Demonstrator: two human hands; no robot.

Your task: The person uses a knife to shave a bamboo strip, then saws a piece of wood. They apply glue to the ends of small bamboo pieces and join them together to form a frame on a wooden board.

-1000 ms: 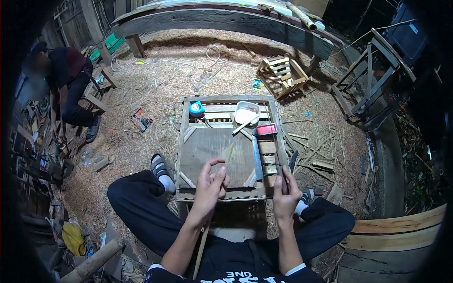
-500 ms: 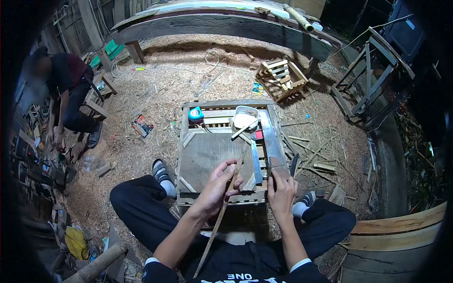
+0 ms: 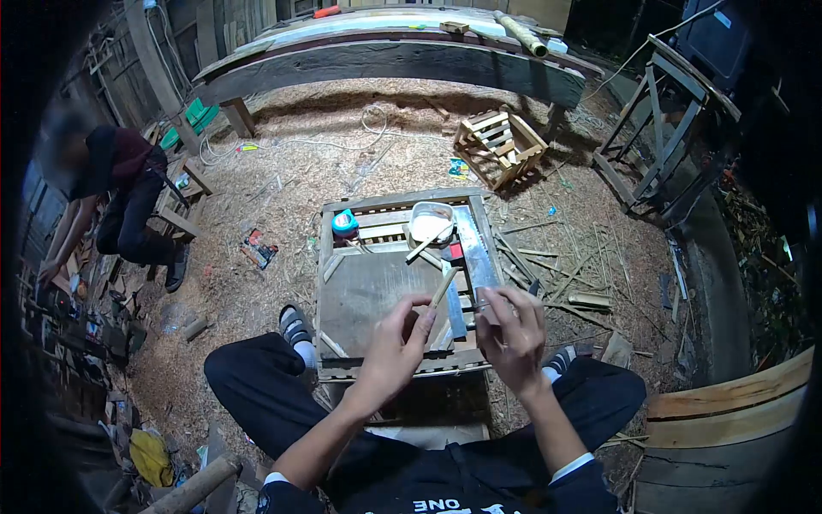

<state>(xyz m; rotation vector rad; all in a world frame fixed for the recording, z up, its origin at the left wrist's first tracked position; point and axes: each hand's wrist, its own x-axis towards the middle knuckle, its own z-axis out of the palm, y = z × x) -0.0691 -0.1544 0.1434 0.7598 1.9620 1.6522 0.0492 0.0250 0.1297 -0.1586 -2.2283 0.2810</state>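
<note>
My left hand [image 3: 396, 347] is closed around a thin wooden stick [image 3: 445, 287], whose upper end points away from me; its lower part is hidden by the hand. Over the right edge of the slatted wooden stand, my right hand [image 3: 514, 338] is raised with curled fingers; whatever sits at its fingertips is too small to name. A saw blade [image 3: 473, 244] lies just beyond it. Between the hands is a metal ruler [image 3: 455, 319]. On the stand rest a dark board [image 3: 368, 291], a blue tape measure [image 3: 344, 224] and a white tub [image 3: 423, 226] with a stick [image 3: 421, 248] across it.
A slatted wooden crate [image 3: 514, 163] stands on the shavings-covered floor, below a long bench [image 3: 385, 64]. Thin strips [image 3: 582, 274] lie scattered to the right. At the left, another person [image 3: 128, 188] bends down. Planks [image 3: 728, 411] lie at the lower right.
My right hand has lifted and turned, with its fingers curling. The stick in my left hand no longer shows along the forearm. The view has shifted slightly; the other person's arms reach further left.
</note>
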